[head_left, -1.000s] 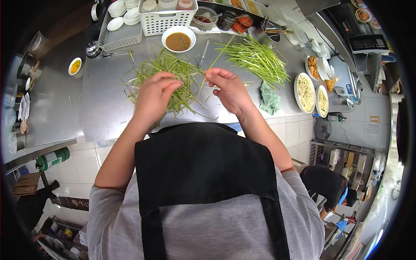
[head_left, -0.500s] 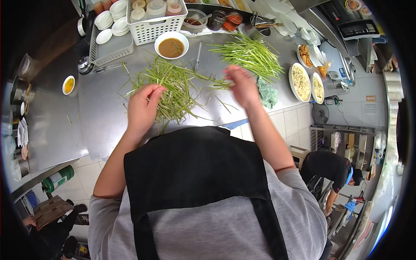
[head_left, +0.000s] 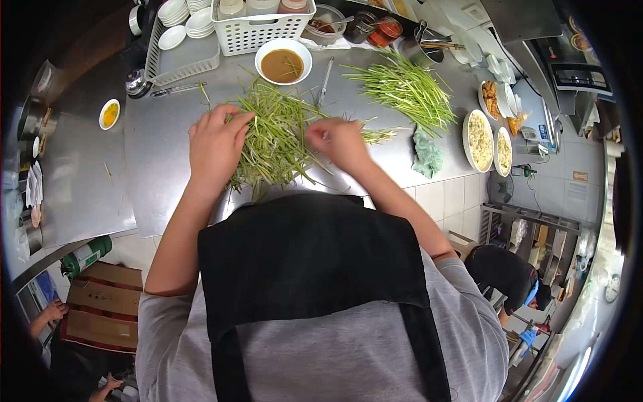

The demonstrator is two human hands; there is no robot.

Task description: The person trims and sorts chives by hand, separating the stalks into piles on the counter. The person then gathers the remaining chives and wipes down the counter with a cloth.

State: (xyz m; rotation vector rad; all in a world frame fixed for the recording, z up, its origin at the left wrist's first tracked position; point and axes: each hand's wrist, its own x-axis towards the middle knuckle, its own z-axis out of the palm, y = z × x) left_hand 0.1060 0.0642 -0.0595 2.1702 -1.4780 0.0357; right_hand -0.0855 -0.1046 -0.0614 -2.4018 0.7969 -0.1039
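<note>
A loose, tangled heap of chive-like stalks (head_left: 274,151) lies on the steel table (head_left: 161,147), a little left of the frame's upper centre, between the person's 2 bare hands. The left hand (head_left: 218,141) rests at the heap's left edge, its fingers arched and the thumb near the forefinger; whether they pinch a stalk I cannot tell. This placing probably keeps the tangle steady and within easy reach. The right hand (head_left: 338,141), at the heap's right edge, is blurred, with fingers curled and tips drawn close together; whether anything is between them cannot be made out.

Just right of that hand lies a small group of stalks (head_left: 382,135), apart from the tangle. Farther up and right, a neater bunch of stalks (head_left: 408,94) lies mostly in 1 direction, perhaps set that way to keep it separate from the heap. A crumpled green cloth (head_left: 426,154) sits just below the bunch, likely within reach for wiping.

Near the top centre, a white bowl (head_left: 307,61) of brown liquid (head_left: 274,65) with green bits stands just above the heap, below a perforated white basket (head_left: 261,39) of bottles, which presumably keeps them upright and together
</note>
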